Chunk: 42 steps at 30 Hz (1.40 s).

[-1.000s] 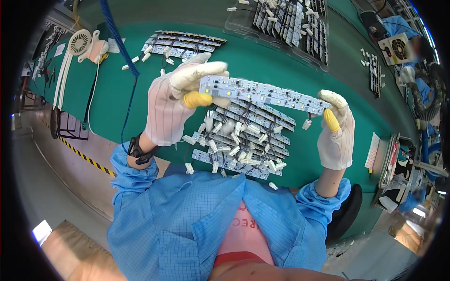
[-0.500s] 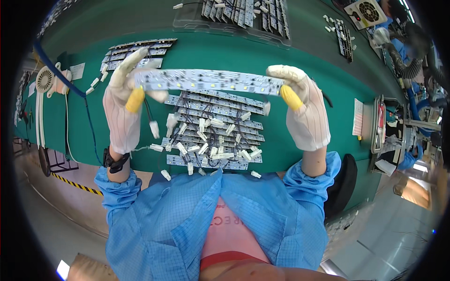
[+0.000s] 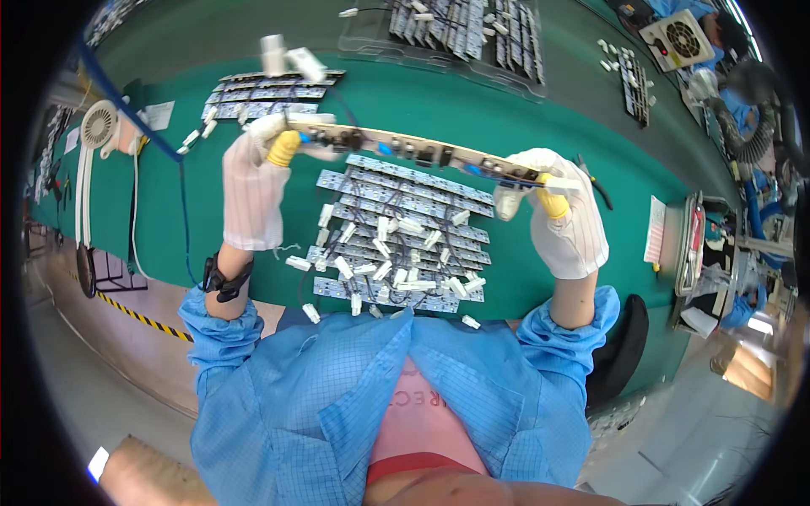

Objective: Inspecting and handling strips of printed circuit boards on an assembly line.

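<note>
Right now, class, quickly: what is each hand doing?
Left hand: closed on the left end of the long circuit board strip, held above the table.
Right hand: closed on the strip's right end.

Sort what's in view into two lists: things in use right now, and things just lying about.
In use:
left hand
right hand
strip board held between both hands
board pile under it

Lying about:
far boards
tray
small fan
white fan
blue cable
</note>
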Motion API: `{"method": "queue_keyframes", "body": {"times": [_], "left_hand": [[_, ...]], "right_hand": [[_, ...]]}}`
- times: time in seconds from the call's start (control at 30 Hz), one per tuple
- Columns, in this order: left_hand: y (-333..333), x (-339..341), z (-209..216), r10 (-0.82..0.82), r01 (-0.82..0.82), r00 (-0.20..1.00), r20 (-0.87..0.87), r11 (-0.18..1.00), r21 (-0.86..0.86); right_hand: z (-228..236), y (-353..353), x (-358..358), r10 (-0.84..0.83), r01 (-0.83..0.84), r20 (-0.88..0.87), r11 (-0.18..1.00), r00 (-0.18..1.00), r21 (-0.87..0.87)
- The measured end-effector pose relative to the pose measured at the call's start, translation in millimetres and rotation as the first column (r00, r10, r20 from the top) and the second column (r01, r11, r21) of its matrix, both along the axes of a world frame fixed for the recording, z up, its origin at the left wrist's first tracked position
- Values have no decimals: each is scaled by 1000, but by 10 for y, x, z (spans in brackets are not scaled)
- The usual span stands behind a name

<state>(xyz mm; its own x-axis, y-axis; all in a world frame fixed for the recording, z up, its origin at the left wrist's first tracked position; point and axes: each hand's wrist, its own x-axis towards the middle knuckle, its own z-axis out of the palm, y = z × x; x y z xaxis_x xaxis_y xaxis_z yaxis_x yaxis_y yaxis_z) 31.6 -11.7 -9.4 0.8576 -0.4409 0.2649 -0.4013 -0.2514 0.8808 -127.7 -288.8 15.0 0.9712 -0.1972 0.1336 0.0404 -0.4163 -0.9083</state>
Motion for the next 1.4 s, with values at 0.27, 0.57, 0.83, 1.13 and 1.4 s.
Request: {"method": "queue_keyframes", "body": {"times": [0.27,0.57,0.83,1.13,1.4], "left_hand": [[17,-41,104,-6,4,999,36,999,54],[-200,-155,14,-410,87,850,-329,727,-681],[326,1270,-9,116,-123,979,167,992,30],[204,1155,-147,98,-423,624,775,877,229],[53,-155,284,-584,314,689,-428,774,-550]], "right_hand": [[-49,-14,38,-4,-13,-48,939,999,-342],[-5,189,148,-42,88,-86,766,995,637],[-208,35,35,33,-129,-181,826,983,-548],[-269,26,103,84,-107,-273,992,958,-71],[172,133,-50,-22,-92,173,776,985,624]]}}
